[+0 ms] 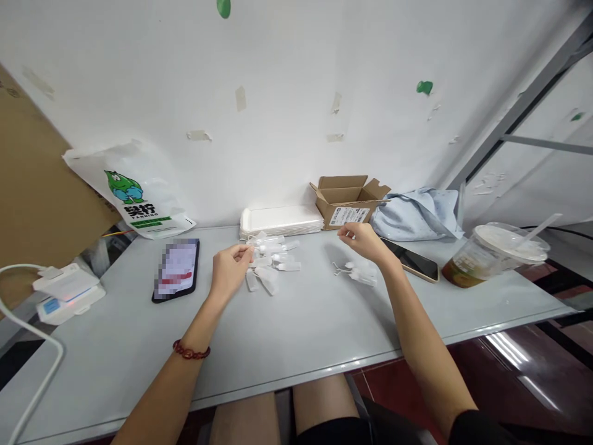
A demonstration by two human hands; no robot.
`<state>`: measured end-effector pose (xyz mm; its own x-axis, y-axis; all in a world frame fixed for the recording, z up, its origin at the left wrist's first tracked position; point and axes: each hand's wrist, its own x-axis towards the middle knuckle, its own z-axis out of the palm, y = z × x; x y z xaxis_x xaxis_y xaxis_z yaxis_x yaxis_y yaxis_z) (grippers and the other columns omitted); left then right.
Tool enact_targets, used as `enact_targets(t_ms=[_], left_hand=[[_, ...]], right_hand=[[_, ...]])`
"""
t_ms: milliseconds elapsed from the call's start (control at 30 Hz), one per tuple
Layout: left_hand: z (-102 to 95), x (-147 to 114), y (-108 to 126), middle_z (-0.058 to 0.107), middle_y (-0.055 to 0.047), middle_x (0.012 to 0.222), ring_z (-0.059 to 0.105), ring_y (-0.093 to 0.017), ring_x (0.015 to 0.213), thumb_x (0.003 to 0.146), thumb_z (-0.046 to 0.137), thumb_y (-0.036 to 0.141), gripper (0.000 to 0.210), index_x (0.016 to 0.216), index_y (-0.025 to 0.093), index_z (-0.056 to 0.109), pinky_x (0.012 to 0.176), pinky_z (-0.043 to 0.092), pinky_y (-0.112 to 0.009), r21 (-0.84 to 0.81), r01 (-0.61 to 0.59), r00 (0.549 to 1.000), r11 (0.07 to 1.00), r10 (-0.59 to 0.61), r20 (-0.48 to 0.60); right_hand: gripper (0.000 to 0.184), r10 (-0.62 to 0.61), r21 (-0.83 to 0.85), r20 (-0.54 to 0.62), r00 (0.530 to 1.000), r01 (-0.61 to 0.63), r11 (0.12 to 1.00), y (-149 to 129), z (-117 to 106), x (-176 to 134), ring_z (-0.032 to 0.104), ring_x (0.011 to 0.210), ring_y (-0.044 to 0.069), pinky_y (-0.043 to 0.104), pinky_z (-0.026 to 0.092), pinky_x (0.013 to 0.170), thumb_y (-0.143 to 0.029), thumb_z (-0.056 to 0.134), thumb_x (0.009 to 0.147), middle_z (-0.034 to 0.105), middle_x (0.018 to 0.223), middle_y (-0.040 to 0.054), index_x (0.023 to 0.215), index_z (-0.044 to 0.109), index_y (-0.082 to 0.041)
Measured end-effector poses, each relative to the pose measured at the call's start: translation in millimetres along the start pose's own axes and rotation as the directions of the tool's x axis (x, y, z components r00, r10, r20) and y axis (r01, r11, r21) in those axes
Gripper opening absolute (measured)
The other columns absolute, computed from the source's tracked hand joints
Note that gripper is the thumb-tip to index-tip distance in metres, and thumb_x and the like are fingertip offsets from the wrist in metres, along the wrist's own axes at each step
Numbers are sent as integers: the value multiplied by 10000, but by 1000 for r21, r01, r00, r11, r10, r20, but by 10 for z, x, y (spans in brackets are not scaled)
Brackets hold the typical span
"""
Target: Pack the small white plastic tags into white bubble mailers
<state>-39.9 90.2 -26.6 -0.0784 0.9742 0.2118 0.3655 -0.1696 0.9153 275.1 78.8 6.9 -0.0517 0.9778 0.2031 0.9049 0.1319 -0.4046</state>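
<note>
My left hand is at the left edge of a pile of small translucent plastic tubes with narrow tips. Its thumb and fingertips are pressed together, and whatever they pinch is too small to make out. My right hand hovers above the table in front of the cardboard box, fingers closed together. If it holds anything, that is hidden. Below it lies a smaller group of similar tubes, with thin white strings or tips pointing left.
Behind the pile is a stack of white foam trays, beside an open cardboard box. Phones lie at left and right. A lidded drink cup leans at right, near a blue cloth bag. A white plastic bag and charger are left.
</note>
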Motion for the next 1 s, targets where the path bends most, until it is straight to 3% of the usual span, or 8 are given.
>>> enact_targets(t_ms=[133,267,500,600,700,867,1000], left_hand=[[8,-3,-35,651,-17,602,581,-168,556,724,588,376,242,798,168,689,561,414,-258,95,-15,998,995,20,-56],[-1,7,-51,652,-15,636,584,-159,556,739,562,360,267,892,165,660,560,423,-251,62,-12,996,998,17,-83],[23,-31,-25,633,-7,633,588,-149,561,745,559,320,249,924,163,634,557,428,-243,-4,-27,997,1000,26,-77],[36,-50,-6,628,-10,645,594,-149,577,752,559,316,237,916,161,631,554,429,-239,-26,-23,997,999,21,-74],[50,-81,28,614,-6,640,581,-142,562,758,563,318,241,923,157,633,539,426,-235,-51,-38,997,998,35,-67],[87,-166,89,570,11,602,569,-134,580,754,587,320,221,882,153,656,553,426,-224,-69,-179,982,981,182,39],[140,-219,92,563,25,604,487,-94,494,753,591,333,249,902,151,673,502,394,-214,-36,-267,949,963,269,162]], right_hand=[[176,167,-56,146,975,-161,985,184,-115,-34,630,797,181,240,440,683,-76,538,732,706,853,80,821,678,-133],[292,300,-65,362,883,-297,953,322,-190,-96,649,807,198,235,456,618,-73,580,653,716,953,83,915,687,-145],[280,218,-4,513,830,-251,968,385,-148,-84,640,712,180,239,453,566,-140,674,586,716,874,59,862,708,-179],[248,203,-60,465,862,-198,978,322,5,-15,617,664,164,230,432,546,-124,711,553,705,818,48,795,706,-177],[181,145,-52,386,911,-136,989,231,162,39,608,697,158,224,426,581,-171,687,639,697,811,53,819,707,-160],[229,-129,144,233,964,97,985,-37,318,28,598,791,170,258,436,723,-256,581,805,700,880,64,949,714,-138],[328,-218,282,67,974,191,940,-351,372,-59,595,879,207,298,436,758,-372,543,866,692,984,95,1044,704,-148]])
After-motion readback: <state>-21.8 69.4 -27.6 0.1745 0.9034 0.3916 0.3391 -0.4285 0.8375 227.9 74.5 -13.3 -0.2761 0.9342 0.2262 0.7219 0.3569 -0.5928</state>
